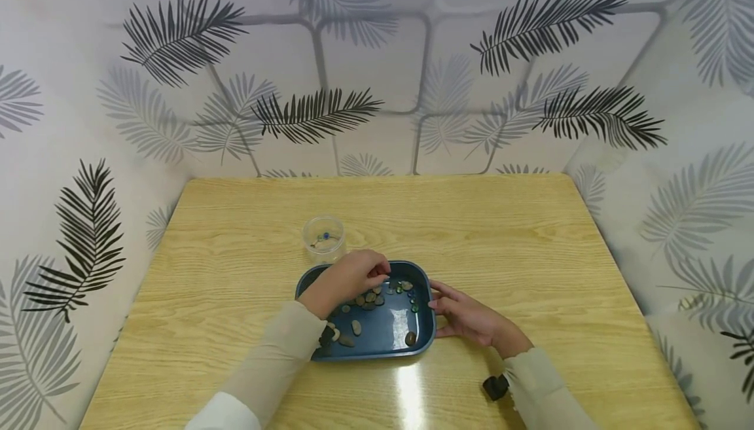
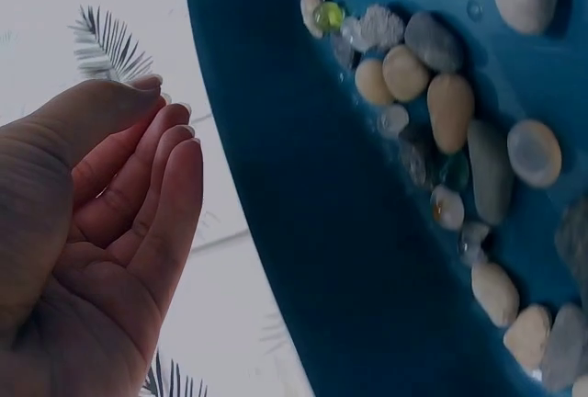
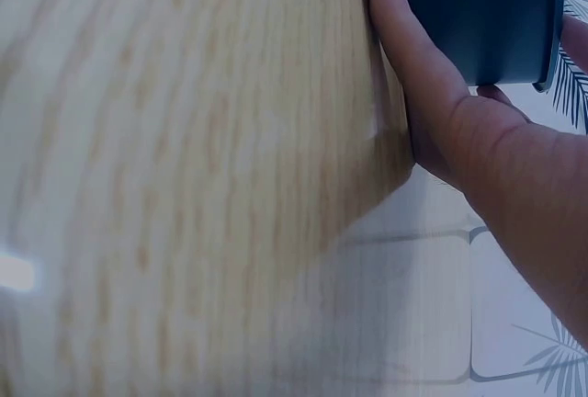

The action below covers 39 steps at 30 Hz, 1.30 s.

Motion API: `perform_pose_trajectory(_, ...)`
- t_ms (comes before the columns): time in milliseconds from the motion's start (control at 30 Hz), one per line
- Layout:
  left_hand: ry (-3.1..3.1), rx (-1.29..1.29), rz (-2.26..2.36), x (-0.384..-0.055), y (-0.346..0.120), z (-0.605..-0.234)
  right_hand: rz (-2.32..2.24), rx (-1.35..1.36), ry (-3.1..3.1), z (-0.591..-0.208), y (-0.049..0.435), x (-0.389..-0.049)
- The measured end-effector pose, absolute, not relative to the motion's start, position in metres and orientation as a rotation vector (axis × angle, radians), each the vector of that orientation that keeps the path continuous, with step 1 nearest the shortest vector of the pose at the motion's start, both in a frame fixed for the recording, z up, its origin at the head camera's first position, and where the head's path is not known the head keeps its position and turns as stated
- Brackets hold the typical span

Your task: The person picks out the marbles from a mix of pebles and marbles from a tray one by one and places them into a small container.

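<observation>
A dark blue tray (image 1: 377, 355) on the table holds several pebbles (image 1: 356, 327) and small glass beads (image 1: 414, 307). My left hand (image 1: 356, 276) is above its far side, with the forearm crossing the left end. In the left wrist view, the thumb (image 2: 115, 98) meets the curled fingertips, and no object shows between them. My right hand (image 1: 471, 319) holds the tray's right end, fingers spread along the outer wall and one fingertip at the rim. The right wrist view has a finger (image 3: 418, 52) low along that wall.
A clear round container (image 1: 324, 237) with a blue bead (image 1: 326, 236) inside stands just behind the tray's left part. The wooden table (image 1: 501, 233) ends at a leaf-patterned backdrop (image 1: 377, 70) at the back and sides.
</observation>
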State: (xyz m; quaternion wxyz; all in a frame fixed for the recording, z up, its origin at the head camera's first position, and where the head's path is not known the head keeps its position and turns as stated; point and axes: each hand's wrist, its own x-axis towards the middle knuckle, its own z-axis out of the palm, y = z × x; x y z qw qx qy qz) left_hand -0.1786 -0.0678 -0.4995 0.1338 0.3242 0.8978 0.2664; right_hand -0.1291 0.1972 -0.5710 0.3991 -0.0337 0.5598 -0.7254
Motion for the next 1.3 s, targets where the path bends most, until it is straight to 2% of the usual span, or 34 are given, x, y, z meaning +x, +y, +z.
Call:
perform_pose_trajectory(400,2.524,0.912,0.808,-0.174,-0.054,-0.513,-1.842,-0.108,1.391,-0.573,0.198,-0.130)
perform_pose_trajectory(833,2.498,1.048,0.778,-0.171,-0.039,-0.524,-1.840,-0.112,1.384,-0.573,0.199,-0.129)
perform_pose_trajectory(1300,2.464,1.014,0.661,-0.170,-0.027,-0.533,-1.845,-0.135,1.379,-0.572,0.198,-0.128)
